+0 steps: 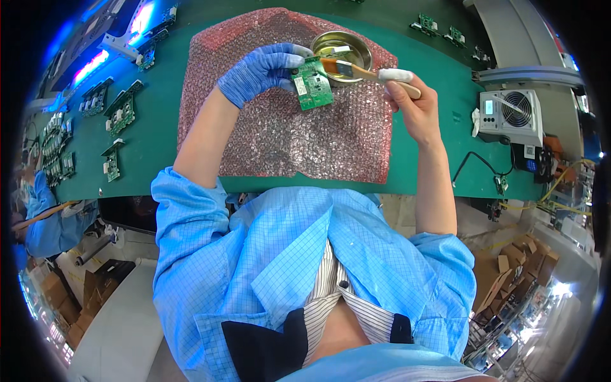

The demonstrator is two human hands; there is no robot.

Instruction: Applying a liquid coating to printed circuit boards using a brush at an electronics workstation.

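Note:
My left hand (264,70), in a blue knit glove with pale fingertips, grips a green circuit board (314,89) by its upper left side. The board is tilted over the bubble wrap. In my right hand (412,105) is a flat brush (364,72) with a wooden handle; a white cover sits on one finger. The orange-brown bristles are at the board's upper right edge. Just behind them stands a round metal bowl (366,56) with yellowish liquid and a small white piece in it, partly hidden by the brush.
Pink bubble wrap (286,146) covers the middle of the green table (159,127). Several circuit boards (121,111) stand at the left, near a lit fixture (92,67). A white fan unit (511,113) and a black cable (474,156) lie right. Another person's blue sleeve (57,223) shows far left.

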